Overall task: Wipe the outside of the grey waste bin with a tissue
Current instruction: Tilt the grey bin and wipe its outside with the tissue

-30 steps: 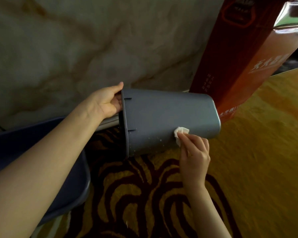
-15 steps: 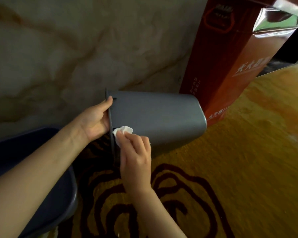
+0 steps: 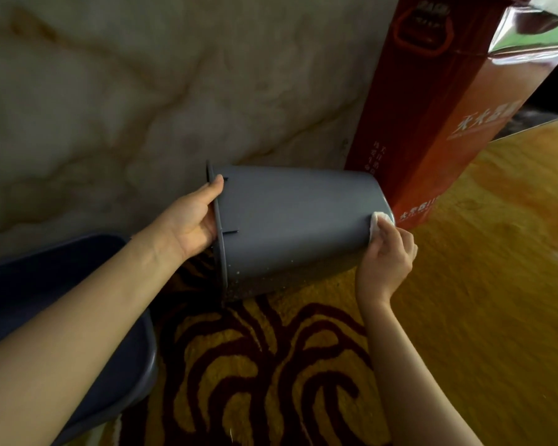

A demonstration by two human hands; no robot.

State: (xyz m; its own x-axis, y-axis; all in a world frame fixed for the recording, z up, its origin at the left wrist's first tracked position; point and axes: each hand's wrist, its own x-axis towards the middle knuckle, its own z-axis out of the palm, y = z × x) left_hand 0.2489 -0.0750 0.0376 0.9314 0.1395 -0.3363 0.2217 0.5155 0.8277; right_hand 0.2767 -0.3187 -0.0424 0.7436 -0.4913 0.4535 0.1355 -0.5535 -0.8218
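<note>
Grips bin [image 3: 290,217] rim, centre frame, with left hand [image 3: 190,220]; pinches tissue [image 3: 379,220] at base edge with right hand [image 3: 385,255]; may slip off corner, twisting bin loose.

Bin [image 3: 290,220]: even grey all over, with scattered pale specks along its lower side near the rim.
Tissue [image 3: 379,220]: white, no print.
Carpet [image 3: 271,365]: golden-yellow ground with curving dark maroon stripes in the near part, and plain yellow-orange toward the right.
Wall [image 3: 142,91]: cream-beige and marbled, with tan-brown veins running diagonally.
Box [image 3: 432,123]: deep red on its left face and orange-red on its right face. Both faces carry pale lettering, and a silvery reflective panel sits at the top.
Tub [image 3: 45,284] at the left: dark blue-grey, unpatterned, with a lighter grey edge.
</note>
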